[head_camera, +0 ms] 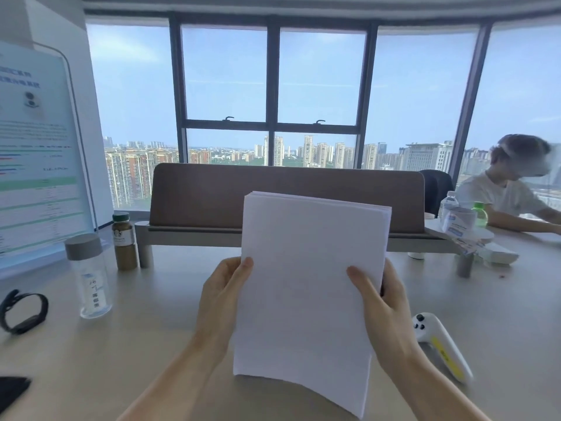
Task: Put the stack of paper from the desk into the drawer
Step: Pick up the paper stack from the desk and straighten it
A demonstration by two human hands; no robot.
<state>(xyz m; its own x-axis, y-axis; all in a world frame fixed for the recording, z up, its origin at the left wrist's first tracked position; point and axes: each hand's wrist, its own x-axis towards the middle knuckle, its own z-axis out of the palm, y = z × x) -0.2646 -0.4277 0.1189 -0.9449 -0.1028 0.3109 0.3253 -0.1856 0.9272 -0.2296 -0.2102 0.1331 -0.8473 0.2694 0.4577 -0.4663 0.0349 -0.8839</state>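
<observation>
Paper stack (309, 287) held upright above desk (136, 344); left hand (223, 294) and right hand (384, 314) pinch side edges, thumbs in front.

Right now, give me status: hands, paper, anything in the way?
Left hand and right hand both gripping the stack of paper, lifted upright above the desk. Drawer not in view. White controller lies beside right hand.
</observation>
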